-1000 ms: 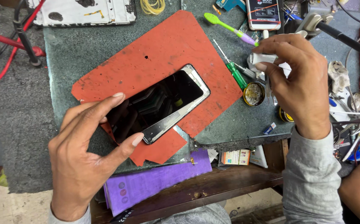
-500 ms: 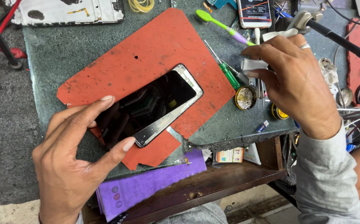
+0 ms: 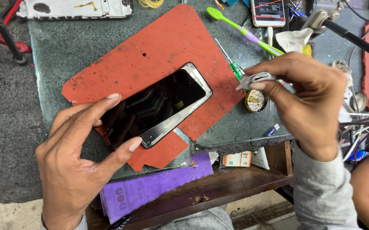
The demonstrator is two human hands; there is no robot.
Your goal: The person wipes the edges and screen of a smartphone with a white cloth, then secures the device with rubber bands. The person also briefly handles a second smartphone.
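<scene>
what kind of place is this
Most likely a phone repair bench: the left hand steadies a smartphone on a red work mat, with a green screwdriver and a stripped phone frame nearby.

Grey-green worktop (image 3: 65, 55), chipped along the near edge. Directly on it: red mat (image 3: 159, 55), green toothbrush (image 3: 239, 29), green-handled screwdriver (image 3: 231, 61), small round tin (image 3: 256, 100), perhaps of flux, white frame (image 3: 74, 7).

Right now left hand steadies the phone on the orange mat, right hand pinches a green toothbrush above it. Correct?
Not quite. The right hand pinches a small grey folded cloth, not the toothbrush; the green toothbrush lies untouched on the bench behind it. The rest holds: the left hand steadies the phone on the orange mat. The head view shows it.
</scene>
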